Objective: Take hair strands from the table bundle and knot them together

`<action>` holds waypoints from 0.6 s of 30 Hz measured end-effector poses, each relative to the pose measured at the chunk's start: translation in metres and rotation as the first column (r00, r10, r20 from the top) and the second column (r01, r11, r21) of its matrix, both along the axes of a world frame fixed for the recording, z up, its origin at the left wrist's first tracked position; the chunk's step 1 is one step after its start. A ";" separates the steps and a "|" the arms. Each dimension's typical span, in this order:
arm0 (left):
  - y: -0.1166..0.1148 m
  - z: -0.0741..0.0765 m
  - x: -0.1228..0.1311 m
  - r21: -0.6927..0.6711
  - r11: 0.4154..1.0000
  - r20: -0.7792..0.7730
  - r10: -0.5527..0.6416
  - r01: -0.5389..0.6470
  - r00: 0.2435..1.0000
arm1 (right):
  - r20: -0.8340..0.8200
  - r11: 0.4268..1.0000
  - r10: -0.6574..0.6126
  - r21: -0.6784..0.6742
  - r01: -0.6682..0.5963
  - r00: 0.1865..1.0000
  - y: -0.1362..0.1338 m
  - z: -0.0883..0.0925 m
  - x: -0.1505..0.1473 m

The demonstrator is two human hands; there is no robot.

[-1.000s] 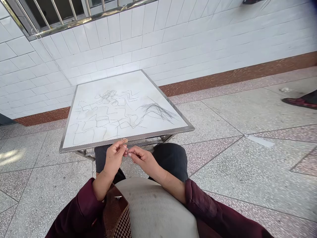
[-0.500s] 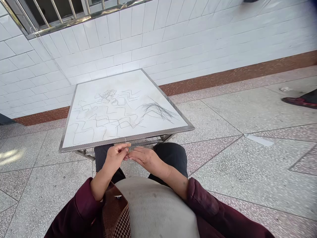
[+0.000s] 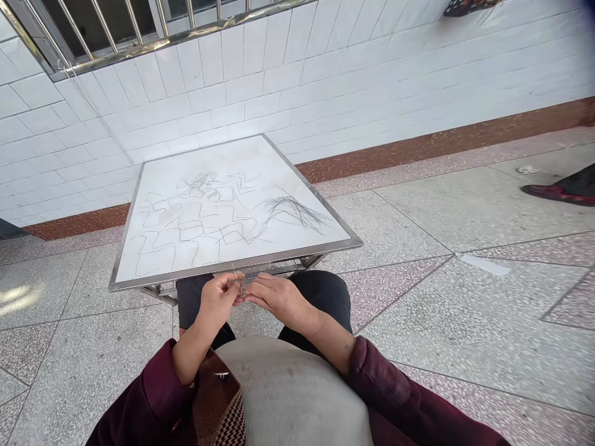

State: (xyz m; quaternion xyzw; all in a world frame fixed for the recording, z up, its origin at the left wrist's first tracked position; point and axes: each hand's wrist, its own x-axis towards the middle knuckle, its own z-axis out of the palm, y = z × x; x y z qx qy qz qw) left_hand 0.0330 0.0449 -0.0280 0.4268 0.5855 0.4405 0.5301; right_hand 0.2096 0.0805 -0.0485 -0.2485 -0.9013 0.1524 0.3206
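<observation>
My left hand (image 3: 217,301) and my right hand (image 3: 279,300) meet at the fingertips just in front of the metal edge of a white board (image 3: 260,167). Both pinch a thin, pale strand (image 3: 235,274), probably a hair or thread, which rises from between them. Dark hairs lie across the board in loose zigzags, with a tangled clump (image 3: 199,184) at the far middle and a fanned tuft (image 3: 295,210) to the right. Neither hand touches these hairs.
The board stands on a metal stand (image 3: 158,292) over my dark trousers (image 3: 328,297). A pale grey cloth (image 3: 297,390) covers my lap. Behind are a white tiled wall (image 3: 325,74) and a barred window (image 3: 111,25). Another person's red shoe (image 3: 555,194) rests on the terrazzo floor at right.
My hands have drawn slightly closer and lower, with the right hand's fingers now curled toward the left. The view has shifted a little, and the red shoe appears farther left.
</observation>
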 end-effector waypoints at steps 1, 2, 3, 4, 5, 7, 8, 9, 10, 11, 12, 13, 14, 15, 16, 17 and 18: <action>0.000 -0.001 0.000 0.002 1.000 0.000 -0.011 0.011 1.000 | 0.012 1.000 0.024 -0.008 -0.024 1.000 0.000 0.001 0.000; 0.000 -0.003 0.001 0.004 1.000 -0.002 -0.021 0.021 1.000 | 0.020 0.998 0.053 -0.019 -0.053 0.998 0.001 0.002 0.000; 0.000 -0.005 0.001 0.004 1.000 -0.006 -0.031 0.031 1.000 | 0.020 0.996 0.085 -0.035 -0.084 0.996 0.002 0.003 0.000; 0.000 -0.006 0.002 0.001 0.999 -0.010 -0.039 0.039 0.999 | 0.008 0.992 0.115 -0.057 -0.114 0.993 0.003 0.003 0.000; 0.000 -0.008 0.003 -0.004 0.999 -0.010 -0.044 0.044 0.999 | -0.011 0.987 0.137 -0.078 -0.137 0.991 0.005 0.003 0.000; 0.000 -0.009 0.003 -0.014 0.999 0.009 -0.039 0.039 0.999 | -0.052 0.987 0.129 -0.094 -0.133 0.990 0.007 0.003 0.001; 0.000 -0.008 0.002 -0.010 1.000 0.027 -0.023 0.023 0.999 | -0.068 0.992 0.091 -0.084 -0.096 0.994 0.008 0.002 0.002; 0.000 -0.007 0.002 0.000 1.000 0.048 0.001 -0.001 0.999 | -0.088 0.997 0.034 -0.063 -0.040 0.996 0.009 0.002 0.004; 0.000 -0.006 0.000 0.014 0.999 0.068 0.035 -0.036 0.997 | -0.118 0.999 -0.034 -0.039 0.030 0.992 0.008 0.002 0.006; 0.000 -0.004 -0.001 0.028 0.997 0.085 0.073 -0.076 0.994 | -0.161 0.994 -0.105 -0.022 0.103 0.981 0.007 0.002 0.007; 0.000 -0.002 -0.002 0.042 0.993 0.099 0.110 -0.114 0.989 | -0.212 0.985 -0.171 -0.028 0.168 0.962 0.005 0.002 0.009; 0.000 0.001 -0.004 0.052 0.987 0.110 0.143 -0.149 0.984 | -0.260 0.974 -0.225 -0.065 0.215 0.939 0.002 0.001 0.009; 0.001 0.002 -0.005 0.061 0.983 0.119 0.168 -0.176 0.979 | -0.296 0.962 -0.267 -0.136 0.236 0.917 -0.001 0.000 0.008; 0.000 0.004 -0.005 0.069 0.979 0.125 0.185 -0.194 0.975 | -0.322 0.944 -0.302 -0.236 0.233 0.897 -0.005 -0.002 0.006; 0.000 0.005 -0.006 0.078 0.976 0.128 0.194 -0.205 0.973 | -0.342 0.911 -0.330 -0.359 0.203 0.880 -0.008 -0.004 0.003; 0.000 0.005 -0.006 0.087 0.974 0.128 0.197 -0.209 0.972 | -0.363 0.859 -0.356 -0.490 0.149 0.861 -0.011 -0.007 0.000; 0.000 0.006 -0.005 0.094 0.973 0.125 0.200 -0.212 0.972 | -0.392 0.791 -0.380 -0.608 0.074 0.838 -0.014 -0.009 -0.005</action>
